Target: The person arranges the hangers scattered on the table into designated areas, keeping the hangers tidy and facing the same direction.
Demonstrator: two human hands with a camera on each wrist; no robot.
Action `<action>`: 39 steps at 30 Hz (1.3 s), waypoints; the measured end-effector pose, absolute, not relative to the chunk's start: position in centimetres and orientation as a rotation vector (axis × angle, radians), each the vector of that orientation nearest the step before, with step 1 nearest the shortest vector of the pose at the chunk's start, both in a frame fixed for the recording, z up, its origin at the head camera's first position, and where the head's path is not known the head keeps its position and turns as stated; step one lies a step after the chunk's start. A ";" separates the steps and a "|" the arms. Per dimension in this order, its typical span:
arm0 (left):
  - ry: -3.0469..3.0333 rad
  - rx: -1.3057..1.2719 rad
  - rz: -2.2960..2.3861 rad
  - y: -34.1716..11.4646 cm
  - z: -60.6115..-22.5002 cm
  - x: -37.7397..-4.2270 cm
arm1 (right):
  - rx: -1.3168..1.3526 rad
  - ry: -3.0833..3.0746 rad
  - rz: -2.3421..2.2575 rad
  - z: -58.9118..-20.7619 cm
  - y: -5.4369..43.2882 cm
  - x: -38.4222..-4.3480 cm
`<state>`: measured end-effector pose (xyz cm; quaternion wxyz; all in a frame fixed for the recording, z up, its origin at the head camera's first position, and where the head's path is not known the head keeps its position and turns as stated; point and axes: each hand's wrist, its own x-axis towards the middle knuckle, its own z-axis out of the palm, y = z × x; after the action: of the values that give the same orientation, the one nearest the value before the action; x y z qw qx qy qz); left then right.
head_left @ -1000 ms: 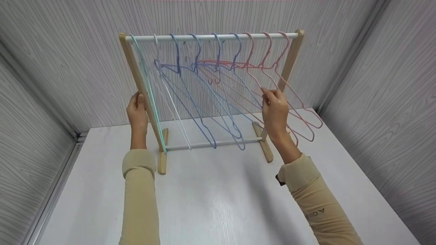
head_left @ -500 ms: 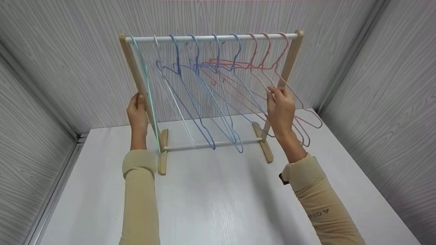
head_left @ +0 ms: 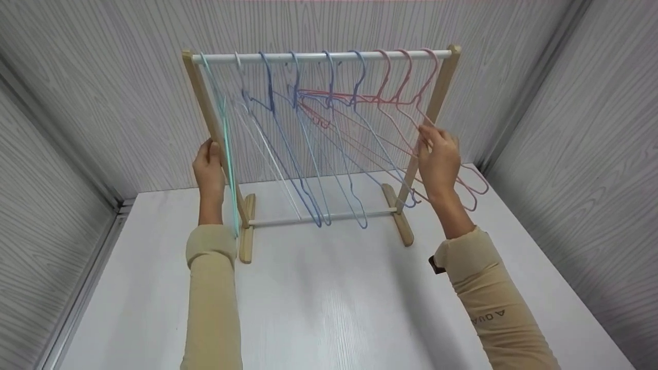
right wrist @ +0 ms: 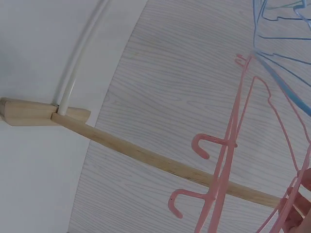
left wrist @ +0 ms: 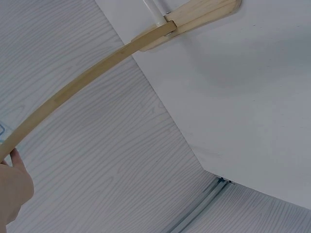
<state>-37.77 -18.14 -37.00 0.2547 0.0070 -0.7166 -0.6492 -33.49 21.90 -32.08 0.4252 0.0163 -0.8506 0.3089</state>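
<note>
A small clothes rack with a white top rail and wooden side posts stands on the table. My left hand grips the left post about midway up; in the left wrist view that hand shows at the post's end. Three pink hangers hang at the right end of the rail. My right hand pinches the middle pink hanger by its sloping arm, close to the right post. In the right wrist view a pink strand crosses between thumb and fingers.
Several blue hangers hang along the middle of the rail. A white hanger and a teal hanger hang at its left. Below runs a lower white bar between wooden feet. Panelled walls enclose the white table.
My right hand has moved right and slightly up, from the left pink hanger to the middle one. Several hangers have swung, and the rack has shifted slightly. The left hand keeps its hold.
</note>
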 end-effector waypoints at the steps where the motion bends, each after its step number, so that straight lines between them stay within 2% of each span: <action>1: -1.944 0.019 -1.766 -18.1 -36.9 -37.7 | 0.041 -2.134 0.778 -32.0 22.0 -33.5; 8: -1.915 -0.010 -1.840 -17.4 -35.1 -36.0 | 0.019 -2.125 0.754 -31.9 22.7 -33.6; 18: -1.898 -0.002 -1.788 -18.2 -37.2 -38.4 | -0.039 -2.142 0.726 -31.7 23.9 -33.6; 27: -1.874 -0.010 -1.790 -18.2 -37.4 -38.4 | -0.021 -2.164 0.775 -31.7 23.6 -33.5; 39: -1.864 -0.009 -1.787 -18.2 -37.4 -38.3 | 0.304 -1.914 0.726 -31.4 20.5 -32.6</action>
<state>-38.27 -18.18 -37.39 0.2759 -0.0035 -0.6938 -0.6651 -32.62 20.54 -31.39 0.5107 0.1265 -0.7952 0.3015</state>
